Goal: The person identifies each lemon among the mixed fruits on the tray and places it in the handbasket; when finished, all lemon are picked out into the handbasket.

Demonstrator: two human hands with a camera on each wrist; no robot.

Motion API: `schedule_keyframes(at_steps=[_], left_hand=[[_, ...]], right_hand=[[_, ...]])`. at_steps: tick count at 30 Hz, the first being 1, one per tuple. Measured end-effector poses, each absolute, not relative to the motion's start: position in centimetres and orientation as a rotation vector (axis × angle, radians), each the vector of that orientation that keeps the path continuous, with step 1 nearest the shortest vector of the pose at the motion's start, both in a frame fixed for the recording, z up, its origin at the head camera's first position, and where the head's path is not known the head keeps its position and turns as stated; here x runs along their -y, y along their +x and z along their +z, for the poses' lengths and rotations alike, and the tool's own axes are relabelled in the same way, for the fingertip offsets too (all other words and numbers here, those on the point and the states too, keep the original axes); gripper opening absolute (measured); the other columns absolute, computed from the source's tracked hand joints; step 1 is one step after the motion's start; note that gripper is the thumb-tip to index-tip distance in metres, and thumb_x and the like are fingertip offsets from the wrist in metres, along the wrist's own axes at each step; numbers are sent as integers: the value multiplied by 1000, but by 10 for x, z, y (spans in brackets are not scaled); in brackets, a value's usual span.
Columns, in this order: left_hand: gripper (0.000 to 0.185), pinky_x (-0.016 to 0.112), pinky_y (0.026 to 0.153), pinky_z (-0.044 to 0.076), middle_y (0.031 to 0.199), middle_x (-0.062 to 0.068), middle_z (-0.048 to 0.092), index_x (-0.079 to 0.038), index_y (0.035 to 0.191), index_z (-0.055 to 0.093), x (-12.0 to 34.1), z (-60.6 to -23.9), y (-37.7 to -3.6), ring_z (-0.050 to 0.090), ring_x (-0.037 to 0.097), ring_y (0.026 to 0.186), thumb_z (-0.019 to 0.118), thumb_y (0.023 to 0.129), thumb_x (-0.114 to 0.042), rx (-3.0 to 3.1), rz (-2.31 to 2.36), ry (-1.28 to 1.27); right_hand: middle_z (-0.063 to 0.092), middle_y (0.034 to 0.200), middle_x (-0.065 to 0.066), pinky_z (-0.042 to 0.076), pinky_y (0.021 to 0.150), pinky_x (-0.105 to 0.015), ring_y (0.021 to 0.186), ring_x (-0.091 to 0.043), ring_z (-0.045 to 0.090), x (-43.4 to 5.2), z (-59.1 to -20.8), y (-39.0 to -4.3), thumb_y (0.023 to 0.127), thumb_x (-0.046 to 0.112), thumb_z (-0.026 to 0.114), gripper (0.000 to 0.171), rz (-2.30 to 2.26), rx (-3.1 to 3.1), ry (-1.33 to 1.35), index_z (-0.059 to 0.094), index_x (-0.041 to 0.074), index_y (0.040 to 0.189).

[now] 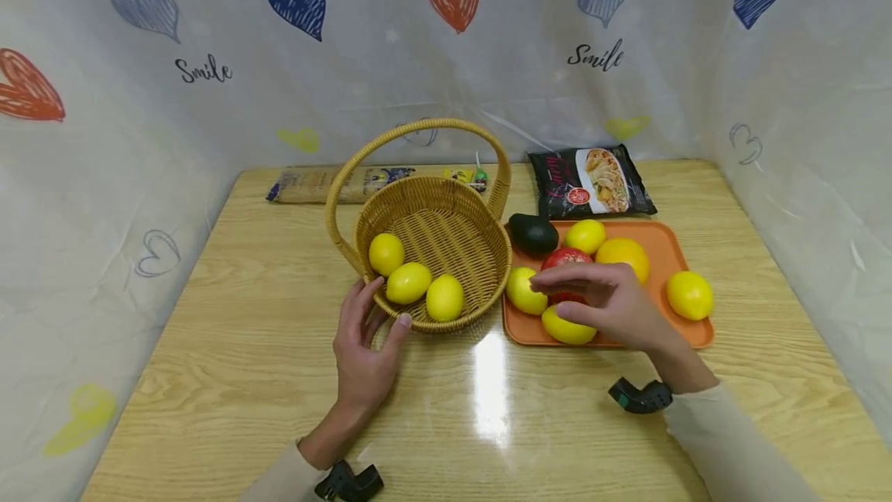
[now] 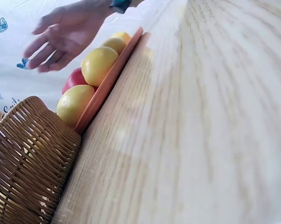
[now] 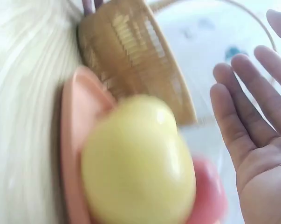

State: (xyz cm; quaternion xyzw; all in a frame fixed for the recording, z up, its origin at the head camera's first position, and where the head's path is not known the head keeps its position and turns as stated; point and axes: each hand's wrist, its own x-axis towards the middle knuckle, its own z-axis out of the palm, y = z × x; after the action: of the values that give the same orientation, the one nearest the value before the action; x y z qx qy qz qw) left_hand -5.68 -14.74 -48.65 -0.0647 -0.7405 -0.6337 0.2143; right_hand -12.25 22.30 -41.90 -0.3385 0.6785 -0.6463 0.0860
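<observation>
Sleeves (image 1: 739,440) enter along the bottom edge of the head view, nearest the lens, and lead to two hands set to different jobs. At centre left, the left hand (image 1: 365,362) rests its loosely bent, spread fingers at the lower-left rim of the basket (image 1: 453,227), gripping nothing firmly that I can see. Right of centre, the right hand (image 1: 613,304) hovers above the tray (image 1: 667,245), fingers long and thumb well apart, with nothing in hold; the right wrist view shows its bare palm. Three lemons (image 1: 409,283) lie low in the basket, toward its lower left; others sit on the tray, with one lemon (image 1: 690,295) at its right edge. The step in hand reads as a reach over crowded fruit, so a steep approach should serve best — down onto one lemon, clear of the red fruit (image 1: 560,257) at the tray's left half. The front lemon (image 1: 567,328), at the tray's lower edge, seems the easiest to get fingers round. Lemons are smooth and likely to roll, so fingertips and thumb should meet on opposite sides — a sideways nudge could send a neighbour off the low rim. Light pressure from the left hand should be enough, since a hard push might tip the basket.
</observation>
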Motion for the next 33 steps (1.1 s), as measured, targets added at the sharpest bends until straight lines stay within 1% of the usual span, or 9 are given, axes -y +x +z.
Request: schedule_keyframes(at_steps=[4, 9, 13, 16, 18, 20, 25, 29, 33], left_hand=[[63, 24, 118, 52, 171, 22, 34, -6, 158, 56, 147, -486, -58, 47, 41, 152, 75, 98, 4, 2049, -1772, -188], [64, 24, 118, 51, 172, 22, 34, -5, 158, 56, 148, -486, -57, 47, 40, 152, 75, 98, 4, 2050, -1774, -190], [64, 24, 118, 51, 171, 23, 34, -5, 158, 55, 149, -486, -57, 47, 41, 152, 75, 98, 4, 2051, -1776, -192], [64, 25, 118, 51, 171, 23, 34, -6, 158, 56, 149, -486, -56, 47, 41, 152, 75, 99, 4, 2055, -1778, -184], [63, 25, 118, 52, 171, 23, 35, -5, 158, 56, 149, -486, -55, 47, 40, 152, 75, 99, 3, 2055, -1781, -183], [63, 26, 118, 52, 171, 23, 35, -3, 158, 55, 149, -486, -55, 47, 40, 152, 75, 99, 3, 2053, -1783, -182], [62, 27, 119, 52, 170, 24, 36, 1, 157, 54, 148, -485, -56, 47, 41, 152, 75, 99, 4, 2054, -1780, -191], [63, 26, 119, 51, 170, 23, 36, 0, 158, 54, 147, -486, -57, 47, 42, 152, 75, 99, 3, 2058, -1782, -188], [63, 25, 119, 51, 170, 23, 36, -3, 158, 55, 148, -486, -57, 47, 42, 152, 76, 99, 3, 2058, -1773, -176]], right_hand=[[76, 136, -18, 61, 108, -32, 126, -23, 73, -265, -426, -107, 91, -29, 63, 45, -2019, -2078, -964, 66, -18, 135], [76, 136, -18, 61, 106, -26, 125, -21, 73, -305, -428, -92, 91, -30, 64, 45, -2025, -2239, -794, 65, -20, 135], [76, 136, -13, 55, 108, -16, 128, -9, 68, -320, -432, -87, 92, -20, 73, 46, -1773, -2467, -689, 70, -10, 137], [77, 137, 1, 43, 110, -5, 128, 2, 61, -322, -437, -86, 94, -4, 83, 47, -1462, -2638, -618, 76, 7, 138], [75, 138, 11, 40, 107, -2, 126, 7, 59, -321, -440, -86, 94, 5, 86, 47, -1331, -2673, -598, 76, 14, 139], [72, 141, 16, 41, 106, -2, 124, 8, 59, -319, -442, -86, 96, 10, 86, 48, -1289, -2668, -585, 74, 16, 141], [69, 140, 10, 54, 99, -7, 121, 7, 65, -317, -441, -86, 100, 8, 81, 43, -1336, -2604, -588, 73, 16, 141], [71, 135, 6, 59, 95, -12, 114, 1, 69, -321, -426, -85, 99, 0, 79, 44, -1371, -2606, -611, 73, 13, 140], [71, 137, 4, 60, 97, -14, 113, -6, 70, -317, -399, -94, 96, -10, 77, 50, -1397, -2593, -733, 71, 8, 142]])
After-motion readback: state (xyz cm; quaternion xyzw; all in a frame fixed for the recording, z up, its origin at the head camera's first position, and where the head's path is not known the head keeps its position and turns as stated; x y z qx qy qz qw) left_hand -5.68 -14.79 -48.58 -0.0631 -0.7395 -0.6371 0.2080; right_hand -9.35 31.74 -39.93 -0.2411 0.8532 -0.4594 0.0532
